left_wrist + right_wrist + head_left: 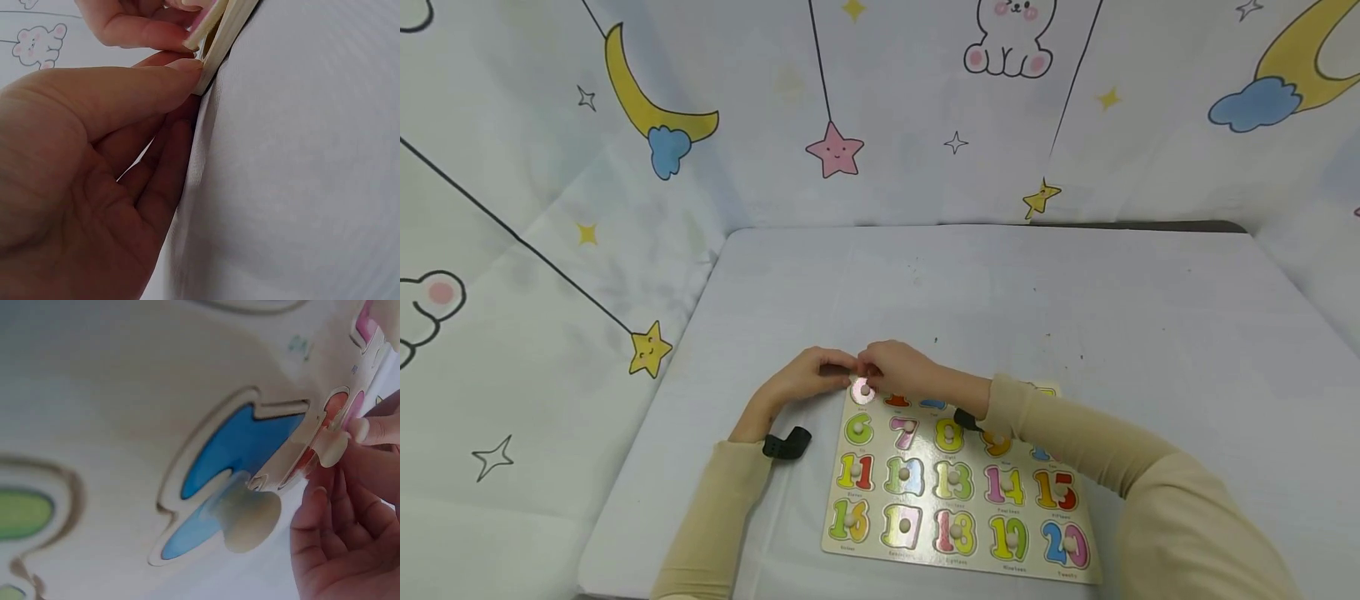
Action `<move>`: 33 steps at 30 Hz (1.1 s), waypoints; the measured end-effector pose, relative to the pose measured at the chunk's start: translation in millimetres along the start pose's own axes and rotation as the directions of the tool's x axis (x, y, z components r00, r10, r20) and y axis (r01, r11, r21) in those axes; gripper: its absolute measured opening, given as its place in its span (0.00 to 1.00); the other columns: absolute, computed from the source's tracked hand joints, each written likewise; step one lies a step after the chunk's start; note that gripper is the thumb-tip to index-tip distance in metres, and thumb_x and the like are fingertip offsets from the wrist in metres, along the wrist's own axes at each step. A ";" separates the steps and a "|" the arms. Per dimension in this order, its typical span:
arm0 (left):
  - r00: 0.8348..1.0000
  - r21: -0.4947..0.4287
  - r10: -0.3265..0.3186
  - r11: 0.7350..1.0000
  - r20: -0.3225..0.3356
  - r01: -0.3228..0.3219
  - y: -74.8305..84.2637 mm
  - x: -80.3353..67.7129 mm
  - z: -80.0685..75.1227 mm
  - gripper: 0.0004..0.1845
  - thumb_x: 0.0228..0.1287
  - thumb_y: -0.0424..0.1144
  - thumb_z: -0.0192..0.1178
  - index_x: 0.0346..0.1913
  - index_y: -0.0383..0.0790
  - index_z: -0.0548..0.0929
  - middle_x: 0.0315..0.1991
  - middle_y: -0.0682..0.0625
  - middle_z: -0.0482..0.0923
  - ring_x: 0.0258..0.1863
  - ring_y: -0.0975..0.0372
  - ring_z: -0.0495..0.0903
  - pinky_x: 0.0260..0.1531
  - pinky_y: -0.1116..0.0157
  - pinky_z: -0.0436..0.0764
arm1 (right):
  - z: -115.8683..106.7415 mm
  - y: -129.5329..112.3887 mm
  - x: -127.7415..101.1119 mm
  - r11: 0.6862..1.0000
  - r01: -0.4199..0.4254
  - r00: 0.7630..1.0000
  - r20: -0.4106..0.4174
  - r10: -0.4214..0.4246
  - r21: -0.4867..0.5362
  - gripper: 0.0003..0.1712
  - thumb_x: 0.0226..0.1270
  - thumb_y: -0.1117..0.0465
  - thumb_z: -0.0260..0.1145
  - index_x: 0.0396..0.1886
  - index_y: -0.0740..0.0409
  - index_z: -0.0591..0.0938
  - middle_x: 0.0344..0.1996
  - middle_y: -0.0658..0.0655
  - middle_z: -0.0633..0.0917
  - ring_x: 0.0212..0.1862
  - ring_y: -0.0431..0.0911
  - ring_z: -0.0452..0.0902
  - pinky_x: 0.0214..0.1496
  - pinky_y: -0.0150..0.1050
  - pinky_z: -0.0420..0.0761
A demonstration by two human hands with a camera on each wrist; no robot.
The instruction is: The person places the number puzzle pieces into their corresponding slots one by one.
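Pink puzzle piece (862, 390), both hands (850, 371) pinching

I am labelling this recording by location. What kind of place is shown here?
Probably an indoor tabletop set up for recording: a grey table, cartoon-printed backdrop sheets hung around it, and a wooden number puzzle board near the front edge.

Pale worktop (1075, 292), backdrop cloth (535, 208) printed with moons, a pink star (835, 151), a bear (1009, 37) hung behind.
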State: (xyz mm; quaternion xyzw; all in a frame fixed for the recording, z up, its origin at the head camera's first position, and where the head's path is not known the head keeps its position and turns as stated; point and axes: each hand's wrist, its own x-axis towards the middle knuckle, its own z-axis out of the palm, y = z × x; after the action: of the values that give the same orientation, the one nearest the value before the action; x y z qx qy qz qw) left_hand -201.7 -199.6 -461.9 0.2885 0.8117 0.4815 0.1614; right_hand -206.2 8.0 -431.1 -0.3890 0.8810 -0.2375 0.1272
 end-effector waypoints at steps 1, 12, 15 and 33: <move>1.000 -0.001 -0.005 1.000 0.000 0.005 -0.6 0.0 0.0 0.13 0.60 0.26 0.61 0.49 0.30 0.82 0.47 0.44 0.80 0.49 0.56 0.76 0.51 0.60 0.71 | 0.3 -1.0 -0.2 1.000 0.002 1.000 0.005 -0.001 -0.012 0.02 0.62 0.64 0.67 0.31 0.55 0.80 0.25 0.45 0.77 0.29 0.39 0.70 0.32 0.30 0.71; 1.000 0.003 -0.015 1.000 0.011 0.015 0.7 0.3 -0.9 0.14 0.61 0.27 0.61 0.50 0.33 0.82 0.48 0.46 0.80 0.49 0.57 0.76 0.51 0.61 0.71 | -1.8 -10.6 -2.0 0.995 -0.005 1.000 0.028 0.008 -0.102 0.06 0.64 0.66 0.64 0.28 0.55 0.84 0.26 0.46 0.80 0.29 0.39 0.72 0.33 0.29 0.72; 1.000 -0.002 -0.017 1.000 0.007 0.017 -1.0 -0.1 -0.7 0.14 0.61 0.27 0.60 0.50 0.32 0.82 0.48 0.45 0.80 0.50 0.56 0.76 0.51 0.60 0.71 | -5.8 -7.5 -3.4 0.999 0.006 0.999 0.054 -0.003 -0.048 0.06 0.66 0.65 0.62 0.32 0.56 0.85 0.27 0.47 0.82 0.29 0.38 0.73 0.32 0.29 0.73; 0.994 0.056 -0.062 0.996 -0.088 0.067 -5.7 -11.8 1.9 0.13 0.66 0.37 0.58 0.50 0.36 0.83 0.49 0.48 0.80 0.51 0.58 0.76 0.51 0.60 0.72 | -61.4 93.4 -111.0 0.944 -0.210 0.976 -0.009 0.220 0.255 0.30 0.75 0.49 0.48 0.70 0.60 0.63 0.66 0.63 0.64 0.67 0.59 0.56 0.62 0.56 0.58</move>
State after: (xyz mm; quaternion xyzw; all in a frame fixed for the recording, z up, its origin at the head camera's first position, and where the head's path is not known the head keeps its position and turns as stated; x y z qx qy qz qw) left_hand -193.3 -207.8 -468.0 0.2456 0.8407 0.4639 0.1332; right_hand -215.9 165.0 -422.5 -0.2667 0.8828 -0.3398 0.1843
